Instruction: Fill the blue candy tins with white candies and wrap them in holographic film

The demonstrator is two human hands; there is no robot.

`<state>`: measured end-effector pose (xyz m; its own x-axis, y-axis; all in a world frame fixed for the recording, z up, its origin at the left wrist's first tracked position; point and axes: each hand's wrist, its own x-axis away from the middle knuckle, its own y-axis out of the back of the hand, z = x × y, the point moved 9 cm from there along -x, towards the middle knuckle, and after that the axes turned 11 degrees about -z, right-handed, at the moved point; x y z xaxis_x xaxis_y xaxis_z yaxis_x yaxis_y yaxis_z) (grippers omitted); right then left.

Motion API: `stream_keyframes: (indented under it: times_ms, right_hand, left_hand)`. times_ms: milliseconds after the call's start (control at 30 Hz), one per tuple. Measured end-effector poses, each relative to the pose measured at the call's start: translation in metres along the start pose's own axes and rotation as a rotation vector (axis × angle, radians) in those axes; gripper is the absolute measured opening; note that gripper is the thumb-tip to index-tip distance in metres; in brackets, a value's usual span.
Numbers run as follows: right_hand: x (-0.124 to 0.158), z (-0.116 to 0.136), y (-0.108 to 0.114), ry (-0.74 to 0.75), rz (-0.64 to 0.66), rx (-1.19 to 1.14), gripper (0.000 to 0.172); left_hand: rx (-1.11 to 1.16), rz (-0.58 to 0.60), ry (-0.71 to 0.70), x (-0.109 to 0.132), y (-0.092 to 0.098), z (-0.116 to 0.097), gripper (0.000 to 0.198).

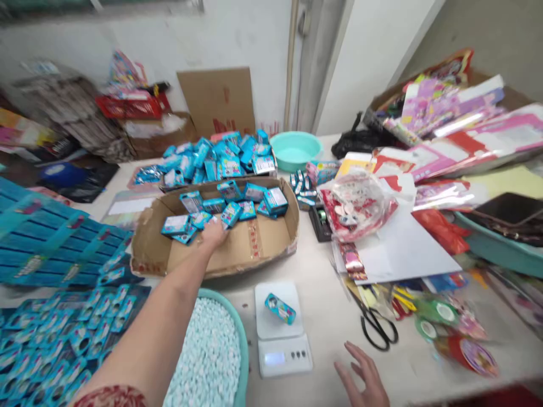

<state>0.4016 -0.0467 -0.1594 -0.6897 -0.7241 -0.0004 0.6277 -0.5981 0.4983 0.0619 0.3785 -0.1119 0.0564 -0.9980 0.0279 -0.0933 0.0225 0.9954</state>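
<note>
My left hand (pixel 213 234) reaches out into a shallow cardboard tray (pixel 237 251) and rests among several small blue boxes (pixel 231 206); its fingers are smeared, so what they grip is unclear. My right hand (pixel 363 377) hovers open, fingers spread, over the table near its front edge. One small blue box (pixel 280 308) lies on a white digital scale (pixel 280 333) between my arms. A teal basin of pale round pellets (pixel 210 356) sits under my left forearm.
More blue boxes (pixel 220 155) are heaped behind the tray. Stacks of flat blue packaging (pixel 55 254) lie at left. Black scissors (pixel 375 327), tape rolls (pixel 439 314), a bag of small items (pixel 358 206), a teal bowl (pixel 296 150) and pink printed sheets (pixel 458 130) crowd the right side.
</note>
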Motion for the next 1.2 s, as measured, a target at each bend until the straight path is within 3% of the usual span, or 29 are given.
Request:
stream_keyframes:
  times_ms: [100,200,333,433,500,600,633,700,733,833,900,967,1067,1133,1200]
  right_hand:
    - [0.008,-0.031,0.047,-0.154,-0.074,0.08,0.046]
    - [0.01,-0.037,0.06,-0.234,-0.09,0.14,0.048]
    - [0.005,-0.006,0.043,-0.148,-0.054,0.108,0.042]
    - [0.004,0.023,0.034,-0.036,-0.08,0.098,0.037]
    - [0.009,0.043,0.033,0.038,-0.107,0.099,0.033]
    - [0.022,0.08,0.031,0.168,-0.129,0.093,0.026]
    - [0.028,0.095,0.028,0.222,-0.13,0.092,0.023]
    - [0.044,0.131,0.02,0.351,-0.119,0.082,0.024]
    - [0.055,0.15,0.013,0.427,-0.101,0.073,0.029]
    - [0.097,0.202,-0.018,0.672,0.022,0.059,0.057]
    - [0.124,0.219,-0.039,0.784,0.116,0.087,0.066]
    - [0.136,0.218,-0.049,0.782,0.156,0.094,0.059]
    - [0.116,0.185,-0.039,0.548,0.081,0.016,0.047]
    - [0.088,0.15,-0.017,0.31,-0.06,-0.029,0.036]
    - [0.062,0.113,0.007,0.061,-0.201,-0.052,0.035]
  left_hand:
    - [-0.036,-0.004,-0.022,-0.01,-0.013,-0.01,0.054]
    - [-0.042,0.007,-0.012,-0.013,-0.01,-0.018,0.042]
    - [0.016,-0.036,0.047,-0.011,0.028,-0.009,0.032]
    - [0.105,-0.081,0.137,-0.004,0.064,0.019,0.023]
    - [0.171,-0.131,0.184,0.013,0.088,0.043,0.021]
    - [0.42,-0.238,0.27,0.069,0.114,0.074,0.03]
    - [0.7,-0.285,0.362,0.097,0.117,0.085,0.031]
    - [1.101,-0.253,0.473,0.157,0.112,0.091,0.03]
    - [1.199,-0.174,0.497,0.188,0.105,0.086,0.03]
    - [1.321,0.215,0.498,0.275,0.079,0.048,0.033]
    - [1.347,0.428,0.444,0.32,0.068,0.018,0.028]
    - [1.363,0.598,0.389,0.351,0.059,-0.005,0.027]
    - [1.375,0.765,0.319,0.368,0.051,-0.018,0.038]
    - [1.323,0.665,0.281,0.353,0.049,-0.006,0.042]
    - [1.18,0.413,0.203,0.321,0.051,0.01,0.036]
